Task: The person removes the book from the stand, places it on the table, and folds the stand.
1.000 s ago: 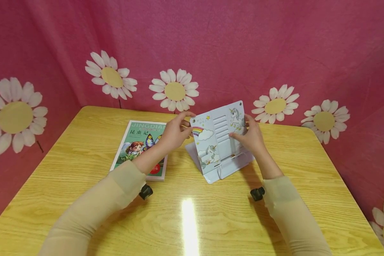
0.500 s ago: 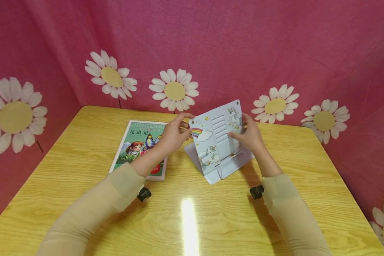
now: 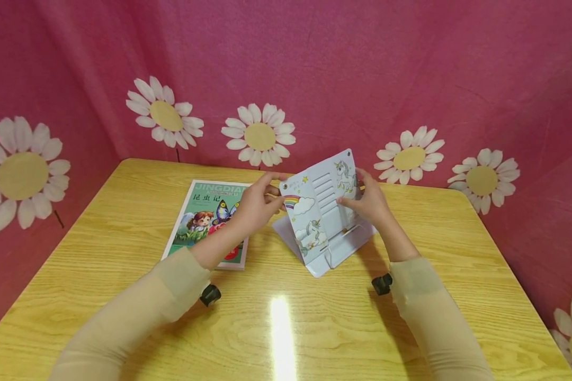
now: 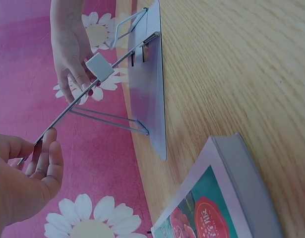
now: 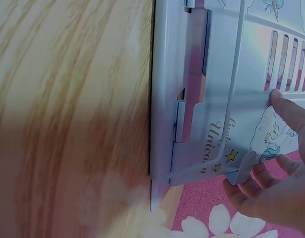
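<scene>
A white book stand (image 3: 310, 211) printed with unicorns, a rainbow and stars stands on the table, its slotted back panel tilted up from a flat base (image 4: 147, 94). My left hand (image 3: 259, 201) pinches the panel's upper left edge between thumb and fingers. On the other side, my right hand (image 3: 373, 201) holds the right edge, thumb on the front by the slots and fingers behind. In the left wrist view a wire prop (image 4: 110, 120) runs from the panel's back to the base. The right wrist view shows a wire page holder (image 5: 232, 94) across the front.
A thick book (image 3: 186, 233) with a green cover, showing a girl and a butterfly, lies left of the stand, partly under my left forearm. The wooden table (image 3: 333, 328) meets a pink curtain (image 3: 333, 79) with large daisies at its back edge.
The stand has turned a little, and its top edge has shifted slightly left and toward me. Both hands moved along with it, keeping their hold. The book stayed put.
</scene>
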A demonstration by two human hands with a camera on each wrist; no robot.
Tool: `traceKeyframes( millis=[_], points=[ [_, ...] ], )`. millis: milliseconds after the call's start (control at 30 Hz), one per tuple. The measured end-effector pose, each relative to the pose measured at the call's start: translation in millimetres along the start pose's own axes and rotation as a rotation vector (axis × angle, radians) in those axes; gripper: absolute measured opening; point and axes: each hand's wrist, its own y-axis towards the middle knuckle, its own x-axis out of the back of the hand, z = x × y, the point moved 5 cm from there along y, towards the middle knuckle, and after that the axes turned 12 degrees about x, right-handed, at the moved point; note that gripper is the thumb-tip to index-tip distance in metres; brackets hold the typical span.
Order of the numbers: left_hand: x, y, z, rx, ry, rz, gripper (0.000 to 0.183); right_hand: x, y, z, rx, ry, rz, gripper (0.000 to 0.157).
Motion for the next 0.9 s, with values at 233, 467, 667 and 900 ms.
traceKeyframes(
  millis=[233, 467, 667, 900],
  points=[
    [0.3, -5.4, 0.6, -0.013, 0.030, -0.015, 0.040, -1.3, 2, 2, 0.016, -0.006, 0.027, 0.089],
    [0.3, -9.0, -0.1, -0.003, 0.015, -0.003, 0.040, -1.9, 3, 3, 0.021, 0.007, 0.044, 0.088],
    [-0.1, -12.2, -0.8, 0.014, 0.005, 0.012, 0.041, -2.8, 4, 4, 0.029, 0.027, 0.059, 0.088],
    [0.4, -19.0, -1.9, 0.037, 0.005, 0.032, 0.041, -4.3, 5, 5, 0.022, 0.043, 0.089, 0.088]
  ],
)
